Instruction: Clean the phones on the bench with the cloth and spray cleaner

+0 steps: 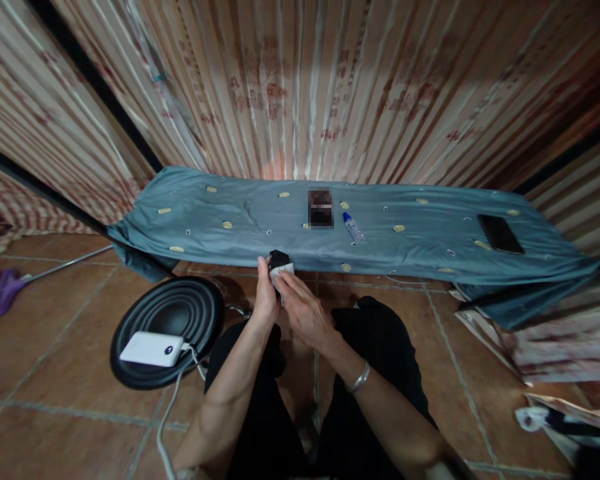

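Above my knees, at the near edge of the cloth-covered bench, my left hand point(265, 297) is closed around a small black box-like object point(279, 257). My right hand point(306, 312) presses a thin white piece point(283, 269), tissue or cloth, against that object with its fingers together. Its exact kind is hidden by the fingers. Beyond the hands on the bench lies a small clear bottle with a blue cap point(353, 228), tilted on its side. Left of the bottle is a dark, pixelated thing point(321, 208) that I cannot make out.
A blue-green patterned cloth point(250, 220) covers the bench, with a black phone point(500, 233) at its right. A white power bank point(153, 349) with a cable rests on a round black stool point(195, 300). A purple broom head point(5, 292) is far left. Curtains point(300, 100) hang behind.
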Action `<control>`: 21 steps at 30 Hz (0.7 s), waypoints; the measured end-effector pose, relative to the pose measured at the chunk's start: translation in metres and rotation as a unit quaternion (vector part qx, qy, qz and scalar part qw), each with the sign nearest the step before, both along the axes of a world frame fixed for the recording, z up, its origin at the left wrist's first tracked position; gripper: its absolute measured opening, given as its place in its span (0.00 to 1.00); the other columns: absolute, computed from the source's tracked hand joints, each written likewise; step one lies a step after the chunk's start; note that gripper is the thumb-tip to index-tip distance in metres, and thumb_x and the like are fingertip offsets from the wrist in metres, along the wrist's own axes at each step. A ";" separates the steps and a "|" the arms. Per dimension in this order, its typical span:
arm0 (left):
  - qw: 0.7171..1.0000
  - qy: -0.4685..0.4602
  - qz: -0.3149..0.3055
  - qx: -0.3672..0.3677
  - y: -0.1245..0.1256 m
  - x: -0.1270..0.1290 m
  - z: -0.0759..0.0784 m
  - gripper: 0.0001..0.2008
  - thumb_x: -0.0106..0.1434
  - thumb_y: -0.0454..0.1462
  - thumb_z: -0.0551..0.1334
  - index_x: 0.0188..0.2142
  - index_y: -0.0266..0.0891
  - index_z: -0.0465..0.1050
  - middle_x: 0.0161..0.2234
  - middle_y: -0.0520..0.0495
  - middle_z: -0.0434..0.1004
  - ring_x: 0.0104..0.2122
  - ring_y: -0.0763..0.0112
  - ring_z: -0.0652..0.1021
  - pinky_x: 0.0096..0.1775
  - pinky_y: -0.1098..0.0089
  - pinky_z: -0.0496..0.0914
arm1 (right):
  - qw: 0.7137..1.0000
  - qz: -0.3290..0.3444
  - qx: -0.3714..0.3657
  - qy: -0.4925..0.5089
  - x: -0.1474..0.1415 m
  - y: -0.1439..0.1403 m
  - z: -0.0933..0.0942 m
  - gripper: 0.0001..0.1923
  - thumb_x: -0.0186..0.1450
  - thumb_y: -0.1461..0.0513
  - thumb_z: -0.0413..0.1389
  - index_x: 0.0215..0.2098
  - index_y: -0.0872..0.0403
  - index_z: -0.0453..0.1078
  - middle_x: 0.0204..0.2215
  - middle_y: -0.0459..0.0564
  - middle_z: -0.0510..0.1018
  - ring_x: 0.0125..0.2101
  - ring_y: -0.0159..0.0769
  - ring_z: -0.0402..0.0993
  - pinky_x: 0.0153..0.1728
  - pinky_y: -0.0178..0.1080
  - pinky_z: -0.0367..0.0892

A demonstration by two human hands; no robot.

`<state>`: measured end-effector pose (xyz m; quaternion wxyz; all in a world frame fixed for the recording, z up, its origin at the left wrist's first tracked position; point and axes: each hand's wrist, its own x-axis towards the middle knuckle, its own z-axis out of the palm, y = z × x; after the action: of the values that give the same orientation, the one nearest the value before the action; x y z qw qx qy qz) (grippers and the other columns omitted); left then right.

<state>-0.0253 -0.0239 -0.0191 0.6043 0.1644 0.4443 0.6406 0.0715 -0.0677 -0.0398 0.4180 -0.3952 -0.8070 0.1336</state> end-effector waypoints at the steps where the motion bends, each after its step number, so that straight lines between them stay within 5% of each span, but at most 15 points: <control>1: 1.000 0.012 0.004 0.007 0.000 -0.001 -0.003 0.24 0.62 0.58 0.57 0.37 0.40 0.75 0.26 0.52 0.77 0.34 0.70 0.79 0.42 0.70 0.71 | 1.000 0.002 0.009 -0.008 0.001 -0.003 -0.001 0.27 0.71 0.68 0.41 0.67 0.54 0.58 0.61 0.55 0.69 0.63 0.40 0.62 0.63 0.47 0.65; 7: 0.994 0.100 0.009 0.031 -0.005 0.011 -0.027 0.17 0.64 0.50 0.59 0.41 0.41 0.77 0.39 0.47 0.82 0.50 0.64 0.77 0.55 0.66 0.65 | 0.998 -0.019 0.028 -0.053 0.016 0.001 -0.009 0.26 0.70 0.69 0.44 0.65 0.56 0.61 0.61 0.58 0.69 0.65 0.42 0.59 0.64 0.48 0.63; 11: 0.991 0.133 -0.022 0.010 -0.007 0.019 -0.030 0.12 0.64 0.42 0.61 0.40 0.40 0.79 0.46 0.45 0.81 0.58 0.61 0.71 0.63 0.63 0.57 | 0.997 -0.062 0.029 -0.042 0.025 0.015 -0.014 0.25 0.72 0.68 0.41 0.66 0.57 0.59 0.63 0.58 0.67 0.66 0.41 0.56 0.65 0.48 0.61; 21: 0.988 0.136 -0.068 0.037 -0.006 0.015 -0.026 0.11 0.61 0.43 0.64 0.38 0.40 0.80 0.46 0.45 0.81 0.56 0.58 0.73 0.60 0.63 0.61 | 0.994 -0.078 -0.068 0.034 0.037 0.042 -0.023 0.26 0.72 0.63 0.39 0.66 0.59 0.59 0.61 0.58 0.69 0.63 0.40 0.63 0.64 0.48 0.60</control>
<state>-0.0105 -0.0303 -0.0451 0.5741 0.3024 0.4859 0.5855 0.1087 -0.0255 -0.0624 0.4263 -0.4797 -0.7483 0.1680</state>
